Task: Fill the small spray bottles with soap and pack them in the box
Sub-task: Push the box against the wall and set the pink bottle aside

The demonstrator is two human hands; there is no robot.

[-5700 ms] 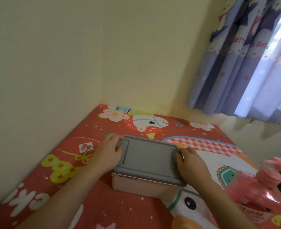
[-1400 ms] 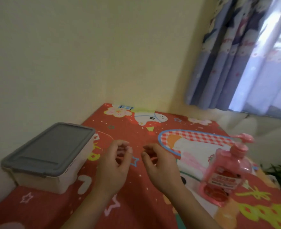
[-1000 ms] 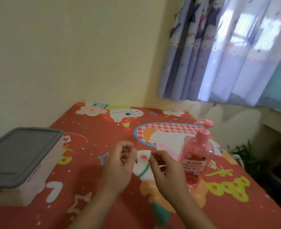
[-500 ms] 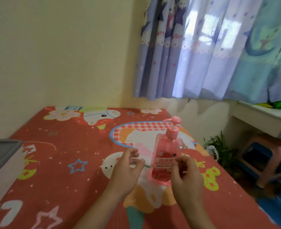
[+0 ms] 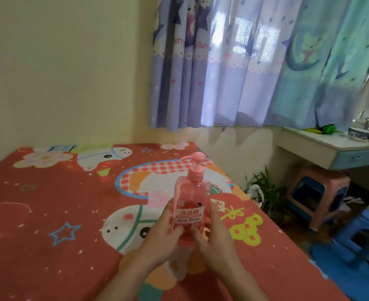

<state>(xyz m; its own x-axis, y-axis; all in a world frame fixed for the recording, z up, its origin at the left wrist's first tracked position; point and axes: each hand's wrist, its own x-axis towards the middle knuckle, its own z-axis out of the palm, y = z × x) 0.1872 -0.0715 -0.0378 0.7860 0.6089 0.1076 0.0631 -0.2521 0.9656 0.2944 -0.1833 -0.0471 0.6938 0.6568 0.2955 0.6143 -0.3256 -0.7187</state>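
A pink pump bottle of soap (image 5: 191, 203) stands upright on the red cartoon-print table cover (image 5: 48, 213), right of centre. My left hand (image 5: 161, 235) grips its lower left side and my right hand (image 5: 214, 237) grips its lower right side, thumbs on the label. The grey-lidded box and the small spray bottles are out of view.
A cream wall runs behind the table, with purple and teal curtains (image 5: 255, 61) to the right. Beyond the table's right edge stand a small plant (image 5: 266, 192), a pink stool (image 5: 318, 194), a blue stool (image 5: 359, 231) and a white desk (image 5: 331, 148).
My view has swung right, so the grey-lidded box has left the frame. Both hands have moved to the pink soap bottle and closed around its base.
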